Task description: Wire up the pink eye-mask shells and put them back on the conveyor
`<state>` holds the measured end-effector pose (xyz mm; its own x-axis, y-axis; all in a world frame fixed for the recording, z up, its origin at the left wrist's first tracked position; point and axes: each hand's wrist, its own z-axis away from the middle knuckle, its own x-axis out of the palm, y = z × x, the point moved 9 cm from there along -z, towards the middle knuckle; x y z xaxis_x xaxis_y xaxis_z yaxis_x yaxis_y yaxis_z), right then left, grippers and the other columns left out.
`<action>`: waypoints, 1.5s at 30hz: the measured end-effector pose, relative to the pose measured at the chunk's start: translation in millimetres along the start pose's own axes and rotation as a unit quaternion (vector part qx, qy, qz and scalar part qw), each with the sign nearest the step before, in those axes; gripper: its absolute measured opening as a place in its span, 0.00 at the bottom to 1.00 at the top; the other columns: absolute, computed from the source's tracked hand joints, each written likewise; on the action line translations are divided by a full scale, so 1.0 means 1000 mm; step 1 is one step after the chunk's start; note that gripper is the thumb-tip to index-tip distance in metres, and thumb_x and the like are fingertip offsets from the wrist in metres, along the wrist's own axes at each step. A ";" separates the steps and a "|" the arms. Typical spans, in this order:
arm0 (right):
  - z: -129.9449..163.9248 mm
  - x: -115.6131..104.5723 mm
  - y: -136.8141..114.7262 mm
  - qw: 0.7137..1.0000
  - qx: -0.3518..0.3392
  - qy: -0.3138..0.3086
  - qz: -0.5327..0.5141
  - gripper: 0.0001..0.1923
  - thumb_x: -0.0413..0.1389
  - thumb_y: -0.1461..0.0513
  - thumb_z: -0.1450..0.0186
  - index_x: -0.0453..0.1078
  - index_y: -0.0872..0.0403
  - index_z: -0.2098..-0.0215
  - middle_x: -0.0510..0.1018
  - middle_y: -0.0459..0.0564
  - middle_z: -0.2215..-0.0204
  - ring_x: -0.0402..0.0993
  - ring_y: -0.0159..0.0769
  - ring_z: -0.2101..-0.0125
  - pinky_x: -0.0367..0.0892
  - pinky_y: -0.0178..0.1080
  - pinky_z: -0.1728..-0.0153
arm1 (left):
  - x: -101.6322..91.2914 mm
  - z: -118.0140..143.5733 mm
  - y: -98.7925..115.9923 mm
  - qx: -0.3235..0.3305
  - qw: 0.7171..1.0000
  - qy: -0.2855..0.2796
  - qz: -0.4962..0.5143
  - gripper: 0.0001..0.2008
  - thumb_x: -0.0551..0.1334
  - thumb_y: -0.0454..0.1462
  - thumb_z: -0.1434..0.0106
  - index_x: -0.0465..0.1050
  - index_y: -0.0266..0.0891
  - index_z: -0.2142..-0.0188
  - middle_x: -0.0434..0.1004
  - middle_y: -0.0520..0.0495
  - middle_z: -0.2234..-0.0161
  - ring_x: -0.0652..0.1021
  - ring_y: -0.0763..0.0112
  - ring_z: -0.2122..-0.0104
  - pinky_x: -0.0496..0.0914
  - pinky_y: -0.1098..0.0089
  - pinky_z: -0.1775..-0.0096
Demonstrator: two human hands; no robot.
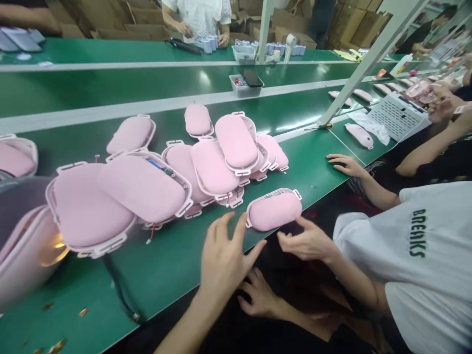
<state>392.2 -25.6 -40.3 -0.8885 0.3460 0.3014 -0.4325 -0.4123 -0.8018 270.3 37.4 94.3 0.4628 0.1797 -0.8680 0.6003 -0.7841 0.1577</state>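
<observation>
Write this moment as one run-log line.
left hand: open, near pink shell | right hand: open, below belt edge | co-worker's hand: at same shell

Pink shells, green belt

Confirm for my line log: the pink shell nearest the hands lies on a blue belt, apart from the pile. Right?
No: the belt is green, not blue. The head view shows the pink shell on it near the left hand, apart from the pile.
</observation>
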 end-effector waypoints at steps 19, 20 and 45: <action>0.031 0.029 0.150 0.827 -0.344 0.080 0.438 0.11 0.62 0.60 0.44 0.79 0.40 0.62 0.85 0.48 0.58 0.85 0.52 0.61 0.84 0.56 0.63 | 0.029 -0.180 -0.017 0.070 0.969 -0.171 -0.161 0.32 0.53 0.37 0.27 0.60 0.24 0.28 0.58 0.10 0.28 0.73 0.17 0.36 0.82 0.43 0.59; 0.031 0.027 0.155 0.818 -0.354 0.087 0.445 0.11 0.62 0.60 0.44 0.78 0.41 0.63 0.85 0.48 0.58 0.85 0.52 0.61 0.84 0.56 0.64 | 0.026 -0.180 -0.017 0.063 0.970 -0.172 -0.157 0.31 0.51 0.34 0.27 0.60 0.24 0.27 0.58 0.10 0.29 0.73 0.18 0.36 0.82 0.42 0.58; 0.031 0.097 -0.034 0.628 -0.449 0.042 0.634 0.26 0.55 0.46 0.22 0.73 0.51 0.35 0.82 0.58 0.41 0.77 0.46 0.43 0.70 0.47 0.43 | -0.033 0.130 -0.137 0.067 0.981 -0.133 0.121 0.33 0.66 0.48 0.28 0.65 0.45 0.28 0.69 0.30 0.29 0.74 0.41 0.32 0.77 0.45 0.36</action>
<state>315.9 -4.0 32.9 -0.4026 0.2786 -0.8719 0.9098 0.2266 -0.3477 88.1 61.5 39.6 0.3833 -0.1693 -0.9080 0.3939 -0.8592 0.3265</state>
